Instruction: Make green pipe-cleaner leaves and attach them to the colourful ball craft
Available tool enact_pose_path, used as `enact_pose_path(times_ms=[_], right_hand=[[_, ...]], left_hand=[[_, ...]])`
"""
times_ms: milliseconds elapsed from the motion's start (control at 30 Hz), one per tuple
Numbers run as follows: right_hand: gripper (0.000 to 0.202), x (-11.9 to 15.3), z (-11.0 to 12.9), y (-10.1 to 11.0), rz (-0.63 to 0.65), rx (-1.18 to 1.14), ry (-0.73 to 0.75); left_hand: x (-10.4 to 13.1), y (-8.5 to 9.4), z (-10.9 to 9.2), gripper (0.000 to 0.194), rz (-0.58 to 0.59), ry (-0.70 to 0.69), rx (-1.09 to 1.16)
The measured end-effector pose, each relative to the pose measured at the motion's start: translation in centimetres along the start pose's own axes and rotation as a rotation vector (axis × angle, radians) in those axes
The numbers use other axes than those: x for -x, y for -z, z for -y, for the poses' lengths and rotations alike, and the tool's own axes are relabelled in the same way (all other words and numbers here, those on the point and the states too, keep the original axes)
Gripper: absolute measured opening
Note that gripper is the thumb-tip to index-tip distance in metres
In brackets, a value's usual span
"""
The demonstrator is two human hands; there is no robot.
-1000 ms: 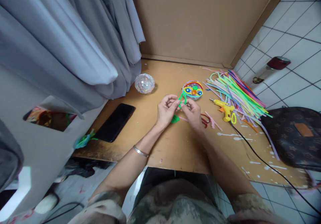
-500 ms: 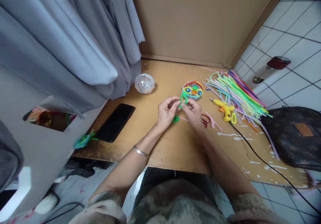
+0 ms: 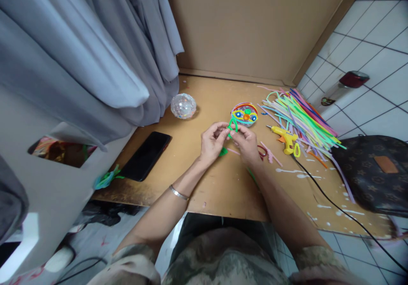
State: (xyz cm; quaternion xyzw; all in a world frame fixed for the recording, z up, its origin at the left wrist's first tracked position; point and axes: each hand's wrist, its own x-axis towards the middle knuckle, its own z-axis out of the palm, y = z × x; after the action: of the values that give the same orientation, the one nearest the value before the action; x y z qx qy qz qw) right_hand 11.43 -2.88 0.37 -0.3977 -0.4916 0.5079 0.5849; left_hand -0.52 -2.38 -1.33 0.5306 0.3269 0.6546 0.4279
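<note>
Near the middle of the table, my left hand [image 3: 212, 142] and my right hand [image 3: 247, 142] meet, both pinching a bent green pipe cleaner [image 3: 233, 124] that forms a loop above the fingertips. Just behind them sits a round ornament [image 3: 245, 114] covered in coloured strips, with two blue-and-white discs and an orange dot. A small green piece [image 3: 223, 151] lies below my left fingertips. Beside my right hand are dark red scissors handles [image 3: 262, 152], partly hidden, and pink strips [image 3: 270, 152]. Some green shows at the inner edge of my right forearm.
A clear ball [image 3: 183, 106] and a black phone [image 3: 146, 156] are on the left. To the right lie a yellow glue gun [image 3: 286, 139] with its cord, a pile of pipe cleaners [image 3: 306, 119] and a dark bag [image 3: 376, 174]. A grey curtain [image 3: 95, 42] hangs at the left.
A bit of green now shows beside my right forearm. My hands hold nearly the same place, and the green loop has shifted slightly.
</note>
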Motion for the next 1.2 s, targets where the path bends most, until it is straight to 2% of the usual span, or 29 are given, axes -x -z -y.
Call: enact_pose_path(times_ms=[167, 367, 533, 967, 1200], right_hand=[[0.028, 0.15, 0.14, 0.1, -0.011, 0.027, -0.04], [0.018, 0.02, -0.05, 0.21, -0.018, 0.234, 0.138], [0.016, -0.01, 0.05, 0.37, -0.041, 0.292, 0.168], [0.027, -0.24, -0.56, 0.31, -0.051, 0.024, 0.034], [0.021, -0.15, -0.53, 0.37, -0.014, -0.027, 0.005]], left_hand=[[0.04, 0.04, 0.34, 0.036, 0.009, -0.031, 0.003], [0.01, 0.11, 0.62, 0.038, 0.011, -0.022, 0.005], [-0.03, 0.2, 0.81, 0.04, 0.016, 0.024, -0.005], [-0.05, 0.06, 0.67, 0.042, -0.03, 0.067, 0.02], [-0.24, -0.2, 0.41, 0.042, -0.056, 0.156, 0.119]])
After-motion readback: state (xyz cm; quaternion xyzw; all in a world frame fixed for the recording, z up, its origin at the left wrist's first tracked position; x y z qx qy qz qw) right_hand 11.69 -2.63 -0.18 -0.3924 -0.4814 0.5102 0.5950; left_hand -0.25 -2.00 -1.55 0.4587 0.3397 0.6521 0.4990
